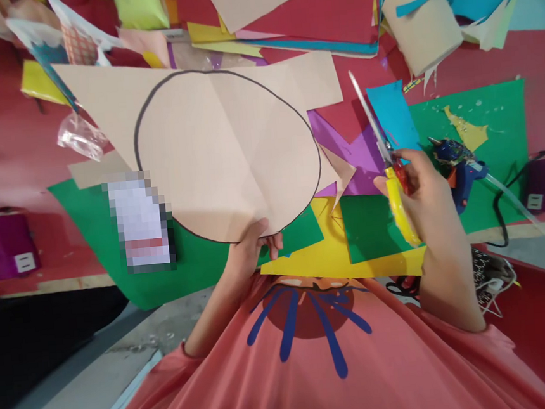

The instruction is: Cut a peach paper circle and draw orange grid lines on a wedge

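Left hand (255,239): thumb above fingers | Right hand (418,182): fingers curled, grip apparently closed

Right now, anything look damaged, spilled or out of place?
Peach sheet in the left hand: creased across the drawn oval. Blue glue gun: lying on a green sheet near pale specks, possibly dried glue. Its clear stick pokes past the table edge.

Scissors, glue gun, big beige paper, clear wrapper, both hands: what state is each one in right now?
Scissors: held, tips pointing away from the person; blade opening unclear.
Glue gun: lying down, glue stick sticking out; on or off unclear.
Beige paper: creased, oval outlined, partly cut out.
Clear wrapper: crumpled.
Left hand: gripping the beige paper's near edge.
Right hand: gripping the scissors.
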Tool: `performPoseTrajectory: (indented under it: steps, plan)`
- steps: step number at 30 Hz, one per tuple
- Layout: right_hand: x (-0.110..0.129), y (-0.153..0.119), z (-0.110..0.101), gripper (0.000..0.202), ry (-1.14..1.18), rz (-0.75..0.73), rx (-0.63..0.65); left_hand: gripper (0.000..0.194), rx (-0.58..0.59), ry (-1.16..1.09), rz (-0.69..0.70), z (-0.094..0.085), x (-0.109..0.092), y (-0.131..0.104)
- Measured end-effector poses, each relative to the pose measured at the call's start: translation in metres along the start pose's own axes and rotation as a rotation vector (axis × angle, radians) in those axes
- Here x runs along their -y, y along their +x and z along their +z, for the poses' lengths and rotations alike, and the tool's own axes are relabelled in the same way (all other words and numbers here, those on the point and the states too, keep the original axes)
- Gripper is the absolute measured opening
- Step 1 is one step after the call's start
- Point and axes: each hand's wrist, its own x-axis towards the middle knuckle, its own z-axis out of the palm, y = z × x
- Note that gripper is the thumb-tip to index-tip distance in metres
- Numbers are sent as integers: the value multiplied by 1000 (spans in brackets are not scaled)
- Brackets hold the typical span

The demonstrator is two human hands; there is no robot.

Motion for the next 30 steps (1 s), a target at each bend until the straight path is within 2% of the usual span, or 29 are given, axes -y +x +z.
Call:
performPoseTrajectory:
  steps: [4,10,20,25,30]
  plan:
    - [4,3,9,41,-257,-3,2,34,14,14,2,-4,-5,-1]
    - [13,3,26,50,-377,-71,10,37,43,0,-12,-9,-8,-1]
    - [48,-19,6,45,-378,-103,17,29,-179,-137,-3,-11,-20,6]
    - [33,0,15,47,-402,-156,-52,32,-214,-134,-6,-17,-19,8]
    - [15,19,23,51,-493,-139,-24,37,-189,-84,-41,-23,-14,8]
